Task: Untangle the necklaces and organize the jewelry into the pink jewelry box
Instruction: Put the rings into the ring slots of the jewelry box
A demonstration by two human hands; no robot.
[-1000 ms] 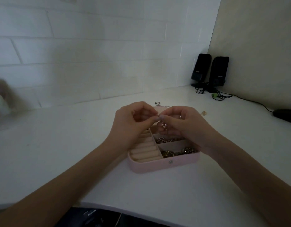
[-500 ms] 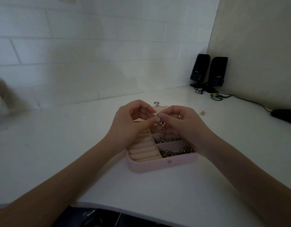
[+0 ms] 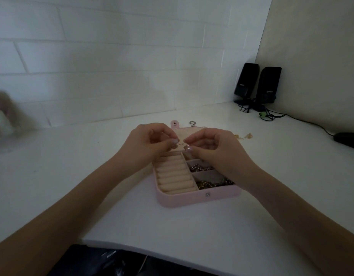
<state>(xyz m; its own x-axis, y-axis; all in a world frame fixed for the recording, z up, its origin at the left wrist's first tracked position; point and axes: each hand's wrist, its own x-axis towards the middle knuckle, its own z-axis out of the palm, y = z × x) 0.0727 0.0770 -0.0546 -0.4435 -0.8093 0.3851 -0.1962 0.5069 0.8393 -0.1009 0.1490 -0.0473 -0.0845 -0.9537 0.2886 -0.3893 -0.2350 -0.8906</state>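
While your white desk [image 3: 52, 186] runs back to a white brick-pattern wall [image 3: 112, 66], two black speakers [image 3: 257, 84] fill its far right corner. Your open pink rectangular jewelry box [image 3: 192, 200] sits mid-desk, long axis left to right, clasp toward the near edge, lid lying away. Above it your left hand [image 3: 150, 144] and right hand [image 3: 215, 148] each pinch a thin chain [image 3: 180, 144], fingertips nearly touching.
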